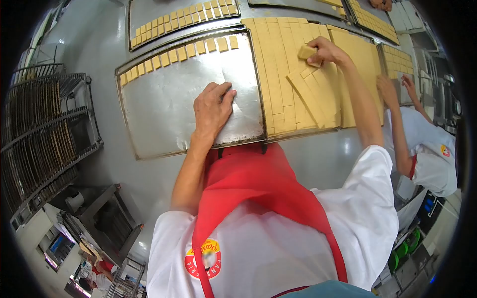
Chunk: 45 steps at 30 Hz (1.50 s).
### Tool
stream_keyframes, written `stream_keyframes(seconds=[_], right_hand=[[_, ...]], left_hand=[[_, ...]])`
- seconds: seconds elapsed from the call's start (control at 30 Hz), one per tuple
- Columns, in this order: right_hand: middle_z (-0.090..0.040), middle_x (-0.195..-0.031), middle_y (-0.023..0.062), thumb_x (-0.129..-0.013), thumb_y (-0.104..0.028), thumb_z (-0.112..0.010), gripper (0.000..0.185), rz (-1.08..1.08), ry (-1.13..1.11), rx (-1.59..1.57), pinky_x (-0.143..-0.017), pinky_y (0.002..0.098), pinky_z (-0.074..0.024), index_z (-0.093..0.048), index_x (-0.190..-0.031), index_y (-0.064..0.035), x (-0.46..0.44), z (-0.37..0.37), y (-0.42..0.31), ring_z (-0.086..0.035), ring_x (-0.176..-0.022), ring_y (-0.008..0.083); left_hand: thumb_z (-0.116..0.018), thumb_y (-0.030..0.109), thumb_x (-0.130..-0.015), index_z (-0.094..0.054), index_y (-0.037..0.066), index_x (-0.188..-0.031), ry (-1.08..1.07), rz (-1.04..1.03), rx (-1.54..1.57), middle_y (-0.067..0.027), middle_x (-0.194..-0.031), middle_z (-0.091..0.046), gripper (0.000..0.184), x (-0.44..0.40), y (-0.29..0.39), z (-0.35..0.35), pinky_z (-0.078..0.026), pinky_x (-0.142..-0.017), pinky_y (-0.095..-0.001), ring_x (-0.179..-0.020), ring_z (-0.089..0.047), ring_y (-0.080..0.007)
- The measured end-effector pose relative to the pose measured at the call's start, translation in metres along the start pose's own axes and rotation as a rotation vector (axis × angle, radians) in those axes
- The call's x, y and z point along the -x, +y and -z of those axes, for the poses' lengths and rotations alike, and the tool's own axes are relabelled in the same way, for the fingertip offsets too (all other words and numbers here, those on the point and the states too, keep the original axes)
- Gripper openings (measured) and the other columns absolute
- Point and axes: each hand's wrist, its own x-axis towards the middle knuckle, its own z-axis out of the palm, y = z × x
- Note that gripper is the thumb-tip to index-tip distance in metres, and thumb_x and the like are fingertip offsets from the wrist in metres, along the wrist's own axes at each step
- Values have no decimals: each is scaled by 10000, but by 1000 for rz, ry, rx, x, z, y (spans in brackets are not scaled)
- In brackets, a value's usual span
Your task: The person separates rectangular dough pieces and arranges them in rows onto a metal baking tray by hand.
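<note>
Left tray (164,109): metal, low rim, lying on the grey desk (99,44). One row of dough pieces (181,53) follows its far edge, small gaps between them, ending short of the right rim. Bare metal from that row to the near rim, broken only by the left hand (213,111). Left hand low over the right part of this tray, fingers loosely curled, thumb towards the right; palm side hidden, so cannot tell whether anything is under it. Right tray (304,134) just beside, dark rim showing along its near edge. In it, cut dough (278,74) in narrow strips; some strips lie askew towards the right, with one long piece slanting to the near side. Right hand (325,51) above the far part of the cut dough, thumb and fingers pinching a small block of dough (307,51). Plain dough sheet (365,74) right of the cut dough. Far tray (184,12) beyond the left one, rows of small pieces along its near side, bare metal behind. Another tray (397,62) at right holds cut pieces, a co-worker (422,144) reaching there. Rack (44,119) of trays stands left, grey surface open between it and the left tray.
</note>
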Motion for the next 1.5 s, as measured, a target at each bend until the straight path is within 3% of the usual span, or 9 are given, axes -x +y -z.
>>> stream_keyframes(seconds=[0.17,0.37,0.5,0.6,0.77,1.0,1.17,1.37,1.5], right_hand=[[-736,-946,74,-782,-91,-833,373,43,212,-475,-648,307,-574,-748,-1126,26,39,-10,-28,-701,-805,177],[-726,-979,66,-823,-40,-790,302,284,-125,-218,-715,297,-575,-731,-1113,19,63,-106,-133,-692,-855,159],[-721,-1010,71,-845,-1,-766,310,214,-17,-422,-775,306,-579,-697,-1147,15,71,-149,-196,-689,-890,156],[-702,-1115,62,-875,31,-752,381,255,89,-778,-890,303,-604,-665,-1243,-16,68,-193,-240,-697,-1007,150],[-723,-1129,77,-842,53,-794,411,290,69,-905,-867,282,-600,-689,-1237,10,64,-274,-310,-715,-998,154],[-757,-1126,117,-848,60,-795,443,338,247,-960,-823,302,-616,-700,-1280,34,55,-321,-325,-726,-1021,190],[-750,-1184,142,-877,58,-769,426,294,415,-887,-883,316,-614,-688,-1295,38,62,-324,-326,-716,-1092,201],[-721,-1277,155,-905,60,-739,386,394,429,-809,-1049,350,-553,-687,-1287,36,66,-317,-322,-673,-1213,229],[-703,-1315,161,-918,67,-722,352,509,392,-849,-1084,364,-531,-699,-1267,31,59,-311,-308,-656,-1243,236]], left_hand=[[-779,189,-890,-792,63,-1061,-13,-3,54,-144,-896,-725,212,3,-12,18,-550,-734,-390,-757,-683,-299],[-774,175,-893,-800,49,-1081,164,7,15,-136,-845,-717,227,8,-39,82,-528,-668,-392,-678,-662,-278],[-792,172,-882,-798,39,-1096,134,65,64,-151,-850,-733,252,24,-69,131,-534,-679,-362,-665,-656,-247],[-824,197,-892,-744,-5,-1246,-65,291,449,-146,-1029,-786,415,35,-90,141,-572,-786,-286,-840,-715,-160],[-858,190,-882,-621,-76,-1388,-157,231,819,-130,-1128,-756,619,37,-97,159,-585,-837,-292,-969,-694,-166],[-827,120,-903,-684,-40,-1317,-251,390,1102,-89,-1054,-749,466,40,-131,175,-572,-773,-274,-923,-697,-141],[-790,212,-951,-729,-3,-1156,-259,550,1367,-64,-945,-733,303,40,-141,163,-505,-653,-247,-786,-663,-111],[-831,230,-921,-687,27,-1008,-380,541,1344,-62,-843,-714,263,29,-123,165,-455,-578,-251,-672,-603,-87],[-859,173,-890,-687,18,-1040,-430,496,1223,-63,-846,-714,276,20,-110,155,-450,-572,-240,-676,-606,-86]])
